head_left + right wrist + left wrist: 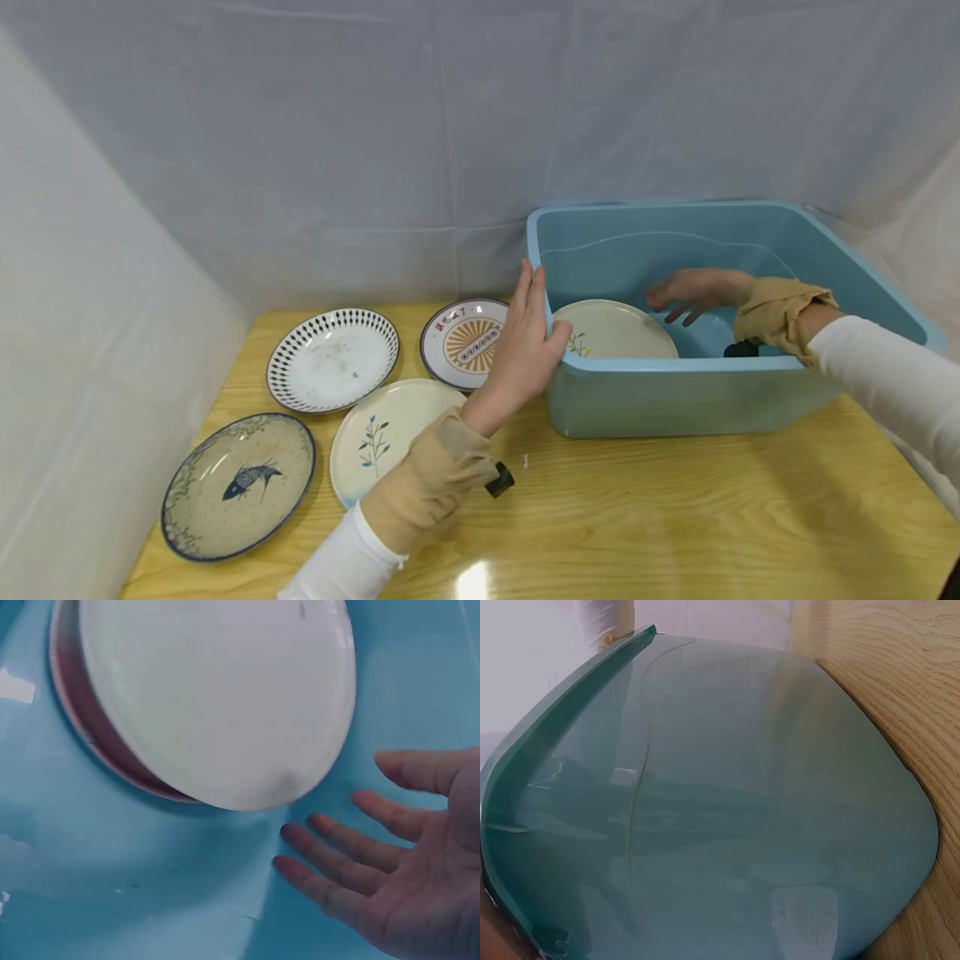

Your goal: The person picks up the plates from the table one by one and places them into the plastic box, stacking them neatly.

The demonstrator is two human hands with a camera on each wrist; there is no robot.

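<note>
Four plates at table's (675,517) left edge: fish plate (238,485) at front-left corner, dotted-rim plate (333,359) behind, sprig plate (382,433) partly hidden by left forearm, sunburst plate (463,342) with red rim characters, unreadable. Left hand (525,346) gripped blue tub's (675,400) left corner, thumb curled over rim. Cream plate (217,697) lay inside tub, near left wall, stacked on another, mostly hidden. Right hand (390,862) just beside it, fingers spread, holding nothing. Front half of table bare.

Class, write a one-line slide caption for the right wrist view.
Open right hand beside a cream plate inside the blue tub.
</note>
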